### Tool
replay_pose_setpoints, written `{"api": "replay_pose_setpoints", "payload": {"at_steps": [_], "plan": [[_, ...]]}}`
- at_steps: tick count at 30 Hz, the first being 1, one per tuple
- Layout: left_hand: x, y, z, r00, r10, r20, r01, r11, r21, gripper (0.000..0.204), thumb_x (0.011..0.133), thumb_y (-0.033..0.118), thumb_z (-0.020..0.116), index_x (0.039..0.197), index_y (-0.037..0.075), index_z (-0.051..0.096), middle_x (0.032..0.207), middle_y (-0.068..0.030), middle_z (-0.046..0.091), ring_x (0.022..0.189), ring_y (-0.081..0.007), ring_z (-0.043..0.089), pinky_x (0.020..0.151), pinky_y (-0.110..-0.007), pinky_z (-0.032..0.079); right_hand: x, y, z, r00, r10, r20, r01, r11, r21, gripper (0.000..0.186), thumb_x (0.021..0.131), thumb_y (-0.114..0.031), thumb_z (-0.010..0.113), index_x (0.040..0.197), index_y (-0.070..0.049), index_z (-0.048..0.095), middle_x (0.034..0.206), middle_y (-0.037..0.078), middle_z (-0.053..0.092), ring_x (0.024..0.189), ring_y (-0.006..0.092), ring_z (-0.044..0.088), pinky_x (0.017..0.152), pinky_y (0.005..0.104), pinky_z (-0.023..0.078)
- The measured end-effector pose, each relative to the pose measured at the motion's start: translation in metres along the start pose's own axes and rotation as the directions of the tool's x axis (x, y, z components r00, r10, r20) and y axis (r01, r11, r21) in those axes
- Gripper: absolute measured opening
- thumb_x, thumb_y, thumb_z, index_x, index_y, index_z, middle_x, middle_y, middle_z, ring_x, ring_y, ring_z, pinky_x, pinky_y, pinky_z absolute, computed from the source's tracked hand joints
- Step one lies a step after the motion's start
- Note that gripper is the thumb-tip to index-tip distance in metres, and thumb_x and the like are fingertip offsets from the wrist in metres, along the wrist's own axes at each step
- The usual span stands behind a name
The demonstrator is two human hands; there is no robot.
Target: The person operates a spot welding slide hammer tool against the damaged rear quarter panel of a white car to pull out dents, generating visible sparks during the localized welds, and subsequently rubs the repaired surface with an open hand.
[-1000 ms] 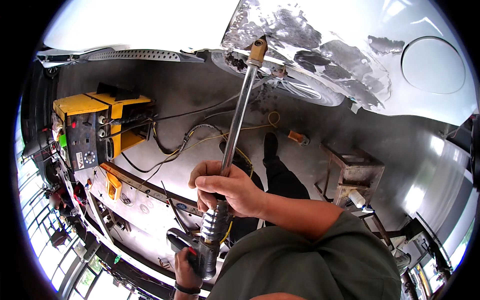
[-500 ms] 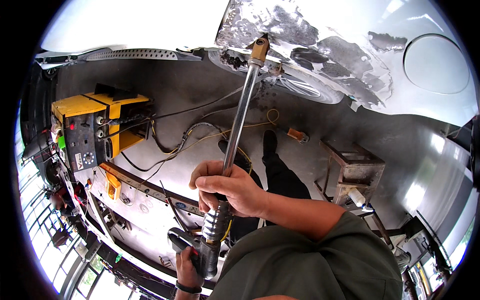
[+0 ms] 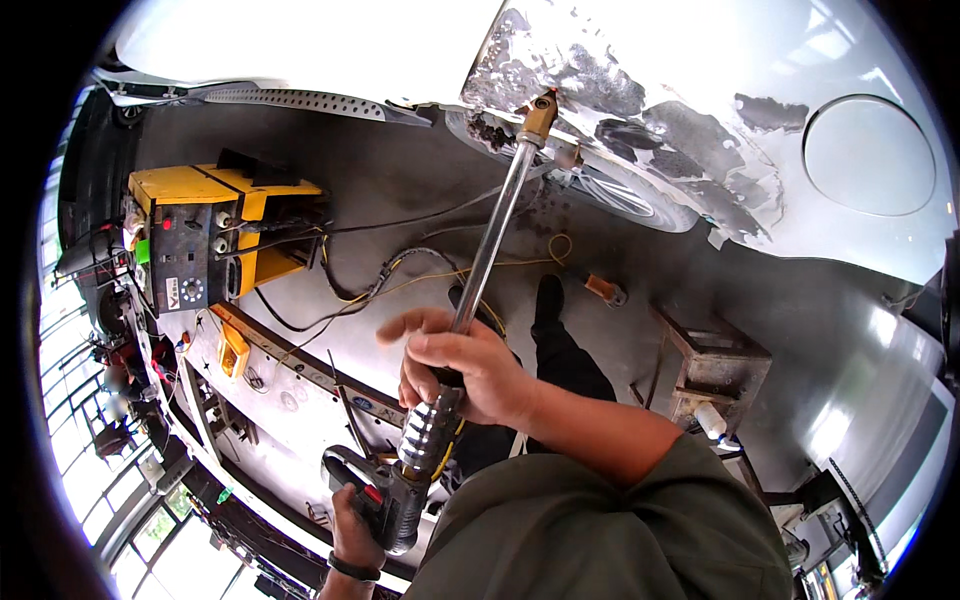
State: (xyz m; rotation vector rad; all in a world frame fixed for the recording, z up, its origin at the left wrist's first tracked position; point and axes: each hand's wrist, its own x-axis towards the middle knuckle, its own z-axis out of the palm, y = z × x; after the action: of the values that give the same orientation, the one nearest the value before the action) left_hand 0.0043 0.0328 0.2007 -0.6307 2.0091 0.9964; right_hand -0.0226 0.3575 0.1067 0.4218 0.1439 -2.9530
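A chrome slide-hammer shaft (image 3: 500, 215) of a spot-puller tool runs up to a brass tip (image 3: 539, 116), which meets the patchy, bare-metal part of a white car panel (image 3: 696, 150). My right hand (image 3: 455, 362) is wrapped loosely round the shaft at the top of the ribbed steel sliding weight (image 3: 425, 435), forefinger raised. Below, my left hand (image 3: 352, 525) grips the black handle (image 3: 375, 505), which has a red trigger.
A yellow-and-black machine (image 3: 183, 247) with cables stands left, near an orange tool (image 3: 233, 352). A rusty stand (image 3: 708, 365) is at right, an orange-and-grey object (image 3: 604, 291) by my feet (image 3: 548, 296). A person (image 3: 117, 385) is at far left.
The view has shifted slightly, with the car and machine appearing further right. My right forefinger has lifted away from the shaft, and my left hand with the handle sits slightly further left.
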Motion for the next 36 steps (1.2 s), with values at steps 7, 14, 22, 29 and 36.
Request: {"api": "replay_pose_setpoints", "payload": {"at_steps": [7, 14, 22, 29, 36], "plan": [[-0.018, 0.009, -0.008, 0.99, -0.14, 0.011, 0.133, 0.915, -0.381, 0.044, 0.102, 0.04, 0.044, 0.112, 0.001, 0.063, 0.102, -0.0131, 0.07, 0.094, -0.0258, 0.07, 0.089, -0.042, 0.056, 0.054, -0.115, -0.039, 0.958, -0.248, 0.146, 0.242, 0.968, 0.06, 0.055, 0.101, -0.029, 0.057, 0.141, 0.007, 0.049, 0.065, 0.003, 0.06, 0.061, 0.0202, 0.064, 0.067, 0.0425, 0.057], [-0.055, 0.074, -0.021, 0.983, -0.174, 0.063, 0.185, 0.912, -0.366, 0.069, 0.101, 0.056, 0.033, 0.129, -0.001, 0.059, 0.116, -0.0177, 0.071, 0.101, -0.0298, 0.073, 0.09, -0.043, 0.059, 0.0, 0.032, 0.033, 0.98, -0.182, 0.076, 0.162, 0.964, 0.212, 0.021, 0.097, -0.021, 0.062, 0.106, -0.002, 0.061, 0.063, 0.002, 0.055, 0.058, 0.0129, 0.058, 0.07, 0.035, 0.054], [-0.031, 0.02, -0.047, 0.982, -0.163, -0.097, 0.108, 0.902, -0.417, 0.053, 0.102, 0.043, 0.04, 0.122, 0.0, 0.062, 0.108, -0.0157, 0.072, 0.095, -0.0287, 0.074, 0.087, -0.042, 0.061, 0.006, 0.034, 0.015, 0.985, -0.086, 0.15, 0.061, 0.984, 0.166, 0.017, 0.099, -0.019, 0.059, 0.105, -0.003, 0.06, 0.066, 0.002, 0.056, 0.065, 0.0151, 0.06, 0.075, 0.0367, 0.051], [-0.001, -0.023, -0.042, 0.987, -0.133, -0.088, 0.098, 0.939, -0.331, 0.042, 0.103, 0.039, 0.045, 0.11, 0.003, 0.065, 0.103, -0.0141, 0.074, 0.089, -0.0279, 0.074, 0.084, -0.043, 0.061, 0.0, 0.025, -0.002, 0.995, -0.078, 0.061, 0.073, 0.995, 0.074, 0.017, 0.098, -0.019, 0.061, 0.106, -0.004, 0.06, 0.068, 0.0, 0.055, 0.061, 0.0097, 0.055, 0.074, 0.0348, 0.054], [0.004, -0.023, -0.024, 0.991, -0.124, -0.052, 0.104, 0.952, -0.288, 0.03, 0.103, 0.033, 0.05, 0.108, 0.005, 0.062, 0.097, -0.0093, 0.066, 0.089, -0.0211, 0.068, 0.085, -0.038, 0.057, -0.005, 0.018, -0.009, 0.998, -0.04, 0.04, 0.039, 0.999, 0.035, 0.018, 0.1, -0.02, 0.059, 0.106, -0.003, 0.06, 0.064, 0.002, 0.055, 0.064, 0.0145, 0.059, 0.077, 0.037, 0.052]]}}
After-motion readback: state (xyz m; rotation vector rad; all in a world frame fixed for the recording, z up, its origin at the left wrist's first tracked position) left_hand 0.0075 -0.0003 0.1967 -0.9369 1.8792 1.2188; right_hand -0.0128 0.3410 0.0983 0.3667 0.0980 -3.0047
